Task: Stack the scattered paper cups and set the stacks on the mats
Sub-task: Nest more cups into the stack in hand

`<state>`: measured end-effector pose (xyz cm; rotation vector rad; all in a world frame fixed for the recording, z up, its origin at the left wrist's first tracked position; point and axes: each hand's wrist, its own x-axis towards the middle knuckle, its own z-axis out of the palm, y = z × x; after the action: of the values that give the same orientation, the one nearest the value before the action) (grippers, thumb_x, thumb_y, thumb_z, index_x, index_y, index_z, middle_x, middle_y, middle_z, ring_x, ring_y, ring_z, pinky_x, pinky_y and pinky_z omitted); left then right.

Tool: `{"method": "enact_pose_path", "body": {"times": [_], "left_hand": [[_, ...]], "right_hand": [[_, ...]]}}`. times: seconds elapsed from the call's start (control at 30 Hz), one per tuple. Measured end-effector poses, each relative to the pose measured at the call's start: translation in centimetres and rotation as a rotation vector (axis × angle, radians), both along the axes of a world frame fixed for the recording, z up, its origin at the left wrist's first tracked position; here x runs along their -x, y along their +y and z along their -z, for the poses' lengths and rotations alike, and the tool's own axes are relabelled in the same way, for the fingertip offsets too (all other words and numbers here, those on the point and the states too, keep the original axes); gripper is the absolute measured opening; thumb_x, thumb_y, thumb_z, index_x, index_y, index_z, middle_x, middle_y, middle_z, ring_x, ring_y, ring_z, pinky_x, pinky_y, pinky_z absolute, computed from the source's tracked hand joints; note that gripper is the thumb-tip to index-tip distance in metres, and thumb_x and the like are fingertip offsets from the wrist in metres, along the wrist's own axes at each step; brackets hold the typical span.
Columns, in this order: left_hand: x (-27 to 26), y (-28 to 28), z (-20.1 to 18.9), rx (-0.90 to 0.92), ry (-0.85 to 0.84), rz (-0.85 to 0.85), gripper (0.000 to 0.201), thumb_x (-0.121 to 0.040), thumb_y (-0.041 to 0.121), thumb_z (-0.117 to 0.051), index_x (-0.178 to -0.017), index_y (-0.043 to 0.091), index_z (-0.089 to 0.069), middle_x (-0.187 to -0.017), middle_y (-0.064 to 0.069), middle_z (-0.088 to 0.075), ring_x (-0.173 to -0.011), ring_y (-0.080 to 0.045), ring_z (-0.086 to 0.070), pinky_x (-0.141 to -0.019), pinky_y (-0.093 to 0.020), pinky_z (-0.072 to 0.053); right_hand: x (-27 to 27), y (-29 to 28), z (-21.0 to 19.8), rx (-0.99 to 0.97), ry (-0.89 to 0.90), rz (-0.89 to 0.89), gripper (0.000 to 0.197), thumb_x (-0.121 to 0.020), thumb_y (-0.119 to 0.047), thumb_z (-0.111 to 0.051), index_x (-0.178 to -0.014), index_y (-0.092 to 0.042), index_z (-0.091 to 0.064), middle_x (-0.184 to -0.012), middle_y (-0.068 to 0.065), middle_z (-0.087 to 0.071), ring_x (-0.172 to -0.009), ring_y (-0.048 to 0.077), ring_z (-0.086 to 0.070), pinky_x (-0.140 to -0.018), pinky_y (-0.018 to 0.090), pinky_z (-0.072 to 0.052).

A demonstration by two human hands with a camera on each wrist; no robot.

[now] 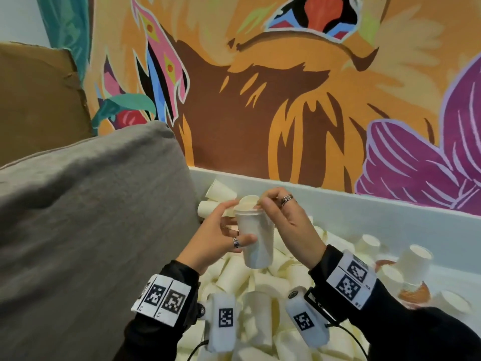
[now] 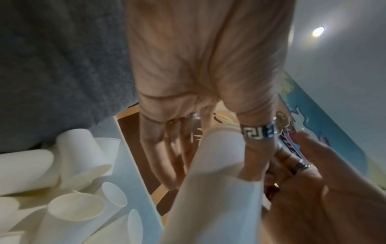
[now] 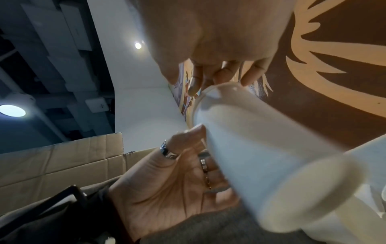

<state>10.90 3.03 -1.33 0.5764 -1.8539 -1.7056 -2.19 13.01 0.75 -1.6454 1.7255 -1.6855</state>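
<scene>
My left hand (image 1: 242, 222) grips a stack of white paper cups (image 1: 256, 241) upright above the pile, thumb across the front and fingers behind. My right hand (image 1: 261, 203) is over the stack's mouth, its curled fingertips pinching the rim of the top cup (image 1: 249, 200), which sits partly inside. In the left wrist view the left hand (image 2: 211, 158) wraps the cup stack (image 2: 219, 198), with the right hand (image 2: 303, 184) beside it. In the right wrist view the right hand (image 3: 221, 82) touches the stack's rim (image 3: 217, 89). Many loose cups (image 1: 263, 282) lie scattered below.
The cups fill a white bin with a low far wall (image 1: 351, 207). A grey cushion (image 1: 91, 217) presses against its left side. At the right, upside-down cups (image 1: 416, 259) stand near an orange mat (image 1: 415, 293). A painted wall (image 1: 260, 100) rises behind; cardboard (image 1: 39, 100) stands far left.
</scene>
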Motion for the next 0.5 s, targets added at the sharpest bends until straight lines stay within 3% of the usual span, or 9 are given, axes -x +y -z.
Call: {"method": "enact_pose_path", "body": {"times": [0.1, 0.17, 0.23, 0.33, 0.5], "left_hand": [[0.1, 0.0, 0.7, 0.021, 0.063, -0.048, 0.080, -0.073, 0.002, -0.077, -0.133, 0.035, -0.037, -0.102, -0.003, -0.064, -0.080, -0.004, -0.065, -0.064, -0.016, -0.052], [0.5, 0.2, 0.8, 0.059, 0.063, -0.084, 0.076, -0.074, 0.005, -0.077, -0.133, 0.034, -0.039, -0.108, 0.000, -0.062, -0.089, -0.005, -0.064, -0.068, -0.014, -0.052], [1.1, 0.4, 1.0, 0.086, 0.061, -0.107, 0.070, -0.072, 0.012, -0.081, -0.128, 0.033, -0.045, -0.115, 0.005, -0.060, -0.100, -0.009, -0.062, -0.079, -0.021, -0.054], [2.1, 0.7, 1.0, 0.106, 0.048, -0.144, 0.060, -0.062, 0.028, -0.080, -0.116, 0.032, -0.054, -0.112, 0.010, -0.062, -0.104, -0.011, -0.061, -0.087, -0.032, -0.051], [3.6, 0.4, 0.6, 0.082, 0.100, -0.244, 0.065, -0.056, 0.027, -0.084, -0.114, 0.026, -0.053, -0.110, 0.004, -0.061, -0.101, -0.013, -0.060, -0.079, -0.028, -0.051]], "right_hand": [[0.1, -0.7, 0.5, -0.046, 0.083, -0.031, 0.009, -0.082, -0.042, -0.057, -0.082, -0.034, -0.053, -0.079, -0.014, -0.058, -0.082, 0.022, -0.052, -0.075, 0.031, -0.042], [0.6, -0.9, 0.6, -0.049, 0.068, -0.051, 0.011, -0.081, -0.028, -0.063, -0.083, -0.029, -0.052, -0.074, -0.016, -0.054, -0.071, 0.014, -0.049, -0.069, 0.024, -0.039], [1.2, -1.1, 0.7, -0.044, 0.014, -0.106, 0.016, -0.081, -0.017, -0.064, -0.085, -0.025, -0.051, -0.072, -0.012, -0.052, -0.065, 0.007, -0.047, -0.065, 0.018, -0.038], [2.1, -1.1, 0.5, -0.064, -0.055, -0.140, 0.013, -0.083, -0.016, -0.063, -0.088, -0.023, -0.053, -0.072, -0.008, -0.055, -0.067, 0.010, -0.053, -0.066, 0.021, -0.044], [6.2, -1.6, 1.4, -0.133, -0.345, 0.054, 0.005, -0.093, -0.020, -0.055, -0.094, -0.018, -0.051, -0.099, 0.000, -0.054, -0.074, 0.015, -0.059, -0.066, 0.032, -0.054]]}}
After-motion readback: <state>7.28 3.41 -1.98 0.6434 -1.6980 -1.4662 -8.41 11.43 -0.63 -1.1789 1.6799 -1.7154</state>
